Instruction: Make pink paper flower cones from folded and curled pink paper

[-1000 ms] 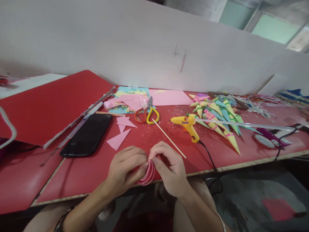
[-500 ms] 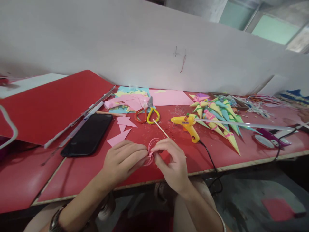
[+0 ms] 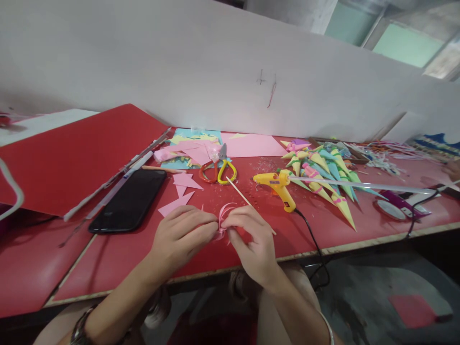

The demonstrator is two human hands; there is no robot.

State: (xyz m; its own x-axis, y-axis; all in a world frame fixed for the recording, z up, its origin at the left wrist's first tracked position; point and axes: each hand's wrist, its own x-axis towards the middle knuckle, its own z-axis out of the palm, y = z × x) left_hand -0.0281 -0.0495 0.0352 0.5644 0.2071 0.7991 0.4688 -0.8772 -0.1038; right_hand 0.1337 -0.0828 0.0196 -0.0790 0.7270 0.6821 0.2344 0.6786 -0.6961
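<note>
Pink strips (image 3: 225,209): between both hands, above the near part of the counter (image 3: 192,262); some curve upward.
Left hand (image 3: 185,233): fingers pinch the strips; the tips are partly hidden.
Right hand (image 3: 253,242): thumb and forefinger pinch them too.
Done: strips appear gathered at one point.
Remaining: the curves look uneven, so shaping seems unfinished.
Beyond hands: thin stick (image 3: 240,190), pink paper pieces (image 3: 176,203), scissors (image 3: 223,163).
Toward right: glue gun (image 3: 285,192) unheld, piled paper cones (image 3: 321,165).

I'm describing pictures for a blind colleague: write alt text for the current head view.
A person's left hand and right hand pinch curved pink strips over a red table. Scissors, a pale stick and a yellow glue gun lie beyond, with a black phone to the left and pastel cones heaped to the right.
</note>
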